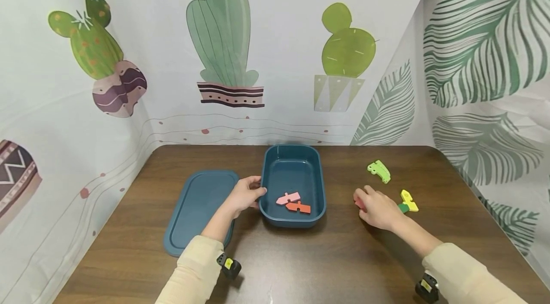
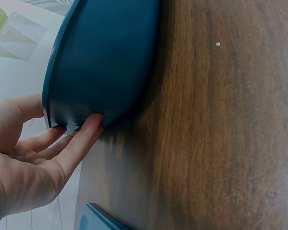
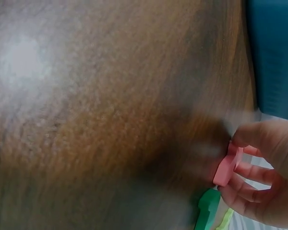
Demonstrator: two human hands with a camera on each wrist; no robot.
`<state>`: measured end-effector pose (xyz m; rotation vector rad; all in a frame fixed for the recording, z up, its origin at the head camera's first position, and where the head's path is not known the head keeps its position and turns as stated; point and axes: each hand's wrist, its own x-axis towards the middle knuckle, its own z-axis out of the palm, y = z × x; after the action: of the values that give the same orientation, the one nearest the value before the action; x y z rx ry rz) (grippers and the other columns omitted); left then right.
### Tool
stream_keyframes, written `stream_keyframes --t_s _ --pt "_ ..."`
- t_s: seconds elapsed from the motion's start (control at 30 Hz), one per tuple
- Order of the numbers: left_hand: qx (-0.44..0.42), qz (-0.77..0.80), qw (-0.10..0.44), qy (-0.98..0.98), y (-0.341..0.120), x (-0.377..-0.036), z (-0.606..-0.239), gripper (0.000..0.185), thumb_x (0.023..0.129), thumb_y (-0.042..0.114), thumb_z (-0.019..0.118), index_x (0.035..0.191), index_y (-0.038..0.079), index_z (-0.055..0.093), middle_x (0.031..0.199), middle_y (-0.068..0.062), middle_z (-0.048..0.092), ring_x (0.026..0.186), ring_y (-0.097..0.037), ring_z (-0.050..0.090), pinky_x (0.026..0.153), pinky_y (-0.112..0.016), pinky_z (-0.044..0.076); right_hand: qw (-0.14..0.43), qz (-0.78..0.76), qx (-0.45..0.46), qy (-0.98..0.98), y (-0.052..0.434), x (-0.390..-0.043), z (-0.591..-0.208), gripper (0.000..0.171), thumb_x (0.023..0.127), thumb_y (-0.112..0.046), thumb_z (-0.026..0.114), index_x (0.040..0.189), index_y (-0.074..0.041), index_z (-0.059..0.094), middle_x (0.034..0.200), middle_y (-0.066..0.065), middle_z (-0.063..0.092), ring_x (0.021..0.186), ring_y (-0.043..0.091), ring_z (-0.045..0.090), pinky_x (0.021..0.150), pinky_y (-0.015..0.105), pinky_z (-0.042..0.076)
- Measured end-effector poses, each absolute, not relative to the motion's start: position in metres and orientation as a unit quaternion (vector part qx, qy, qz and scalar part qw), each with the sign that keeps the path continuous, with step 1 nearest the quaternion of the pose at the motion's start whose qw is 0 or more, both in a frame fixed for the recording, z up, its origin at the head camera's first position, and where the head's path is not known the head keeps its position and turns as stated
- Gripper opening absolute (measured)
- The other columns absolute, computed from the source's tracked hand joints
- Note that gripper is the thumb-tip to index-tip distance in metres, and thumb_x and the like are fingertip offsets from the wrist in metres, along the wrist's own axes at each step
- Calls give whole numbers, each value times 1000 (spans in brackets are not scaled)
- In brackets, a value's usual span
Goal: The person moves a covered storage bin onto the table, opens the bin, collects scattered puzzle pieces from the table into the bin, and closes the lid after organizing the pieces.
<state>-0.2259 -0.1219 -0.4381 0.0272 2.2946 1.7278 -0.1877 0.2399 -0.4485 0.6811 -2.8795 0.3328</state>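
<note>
Beside the deep blue box (image 1: 293, 222), my left hand (image 1: 244, 197) holds its left side near the front. In the left wrist view the thumb is at the rim and the fingers lie along the outer wall. A pink arrow-shaped piece (image 1: 288, 198) and an orange arrow-shaped piece (image 1: 298, 207) lie inside the box. To the right, my right hand (image 1: 380, 209) pinches a coral-red flat piece (image 3: 227, 168) between thumb and fingers, low over the table. A green piece (image 3: 209, 207) lies close by, partly hidden by the hand in the head view.
A yellow arrow-shaped piece (image 1: 409, 201) lies right of the right hand. Farther back is a light green curved piece (image 1: 380, 171). The blue lid (image 1: 201, 208) lies flat left of the box, under the left forearm. A printed cloth (image 1: 292, 56) hangs behind the brown table (image 1: 326, 266).
</note>
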Motion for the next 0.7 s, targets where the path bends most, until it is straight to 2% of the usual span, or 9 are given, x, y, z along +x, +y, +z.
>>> stream_keyframes --t_s 0.27,0.53,0.7 --pt "16 597 133 791 -122 -226 -440 43 88 6 57 128 -3 47 114 -21 56 89 -29 64 65 -37 57 79 105 218 -967 241 -190 -451 24 70 -6 73 86 -12 56 76 0 45 59 14 42 45 24 35" --pt "8 598 134 790 -122 -226 -439 43 87 6 58 128 -1 48 113 -19 56 87 -28 64 64 -37 57 79 94 201 -972 241 -190 -451 28 72 -9 72 96 -8 58 81 3 51 64 18 48 43 27 39" --pt "17 603 133 787 -123 -225 -438 43 88 5 57 128 -3 47 113 -21 56 89 -31 64 64 -38 57 73 95 173 -978 241 -189 -448 28 72 -13 72 94 -8 57 81 6 51 63 19 47 43 30 38"
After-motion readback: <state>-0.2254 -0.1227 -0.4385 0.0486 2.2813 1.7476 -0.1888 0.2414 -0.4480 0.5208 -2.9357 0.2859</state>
